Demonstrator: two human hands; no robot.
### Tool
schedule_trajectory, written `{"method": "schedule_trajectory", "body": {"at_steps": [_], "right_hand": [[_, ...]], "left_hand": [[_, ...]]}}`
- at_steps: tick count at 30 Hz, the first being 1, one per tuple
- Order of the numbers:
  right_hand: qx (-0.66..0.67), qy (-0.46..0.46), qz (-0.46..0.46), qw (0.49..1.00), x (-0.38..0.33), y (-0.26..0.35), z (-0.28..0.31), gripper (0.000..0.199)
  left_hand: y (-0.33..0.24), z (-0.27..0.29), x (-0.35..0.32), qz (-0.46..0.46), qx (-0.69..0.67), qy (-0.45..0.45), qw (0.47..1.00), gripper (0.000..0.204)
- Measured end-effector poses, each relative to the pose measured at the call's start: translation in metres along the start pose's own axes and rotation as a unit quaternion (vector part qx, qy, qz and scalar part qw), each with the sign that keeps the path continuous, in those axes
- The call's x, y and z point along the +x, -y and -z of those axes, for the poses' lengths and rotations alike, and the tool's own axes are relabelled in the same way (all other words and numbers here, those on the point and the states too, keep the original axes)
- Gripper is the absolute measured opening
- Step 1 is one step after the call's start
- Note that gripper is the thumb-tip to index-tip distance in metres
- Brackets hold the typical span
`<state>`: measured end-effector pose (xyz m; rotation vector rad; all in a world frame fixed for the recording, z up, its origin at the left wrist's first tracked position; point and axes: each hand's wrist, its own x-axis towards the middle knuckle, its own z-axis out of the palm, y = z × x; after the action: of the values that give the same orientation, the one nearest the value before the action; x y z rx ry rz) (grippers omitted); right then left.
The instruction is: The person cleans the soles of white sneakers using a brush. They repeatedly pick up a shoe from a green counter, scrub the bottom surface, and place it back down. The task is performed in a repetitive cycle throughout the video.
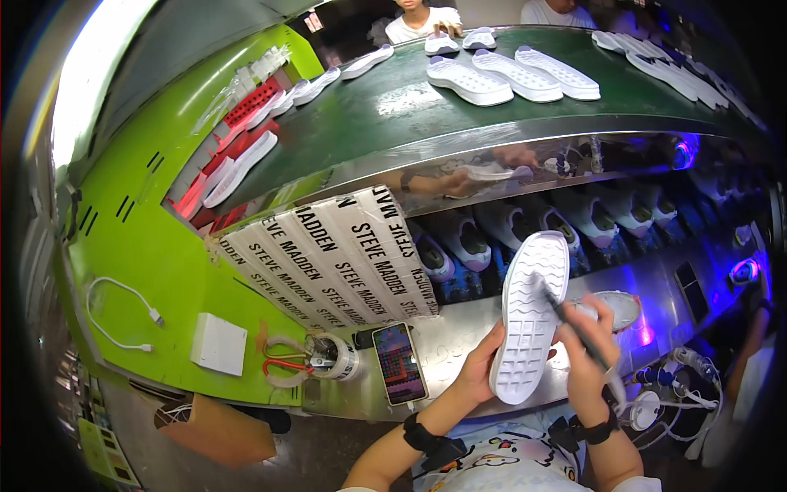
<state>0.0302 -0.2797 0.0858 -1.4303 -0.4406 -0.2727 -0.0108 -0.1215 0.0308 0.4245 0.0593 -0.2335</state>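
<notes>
A white shoe sole (525, 316) stands tilted up in front of me, its inner side with wavy ridges and square pockets toward me. My left hand (480, 365) is closed on its lower left edge. In my right hand (592, 348) is a brush (580, 330) with a dark handle. The brush tip meets the upper middle of the sole. Behind my right hand, a shallow dish (620, 309) lies partly hidden on the metal bench.
White soles (525, 75) lie on the green conveyor (373, 115) ahead. Shoes (594, 220) line the shelf below it. A printed cardboard panel (328, 258), a phone (396, 365), a tape roll (343, 358) with red-handled scissors (287, 366), and tangled cables (684, 377) surround the work spot. Co-workers sit across.
</notes>
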Motion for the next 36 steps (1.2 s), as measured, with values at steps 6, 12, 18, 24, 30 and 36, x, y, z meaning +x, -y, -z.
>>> {"method": "schedule_trajectory", "body": {"at_steps": [6,12,18,24,30,36], "right_hand": [[-0.010,0.069,-0.117,0.991,-0.001,-0.005,0.023,0.028],[-0.016,0.329,0.018,0.944,-0.010,-0.003,0.018,0.028],[0.059,0.516,-0.189,0.833,0.006,0.005,0.035,0.027],[-0.046,0.648,0.016,0.760,0.018,-0.001,0.044,0.024],[0.014,0.557,-0.020,0.830,0.019,-0.011,0.070,0.018],[0.038,0.353,-0.194,0.914,-0.003,-0.004,0.044,0.024]], "left_hand": [[0.012,0.027,-0.003,-0.005,-0.064,0.045,0.997,0.053],[0.000,0.023,0.001,-0.036,-0.079,0.033,0.996,0.060],[-0.008,0.021,0.002,0.106,-0.023,-0.006,0.994,0.047],[-0.003,0.028,0.009,0.292,0.179,0.030,0.939,0.037],[-0.021,0.048,0.011,0.418,0.139,-0.092,0.893,0.053],[0.030,0.002,-0.014,-0.011,-0.061,0.016,0.998,0.065]]}}
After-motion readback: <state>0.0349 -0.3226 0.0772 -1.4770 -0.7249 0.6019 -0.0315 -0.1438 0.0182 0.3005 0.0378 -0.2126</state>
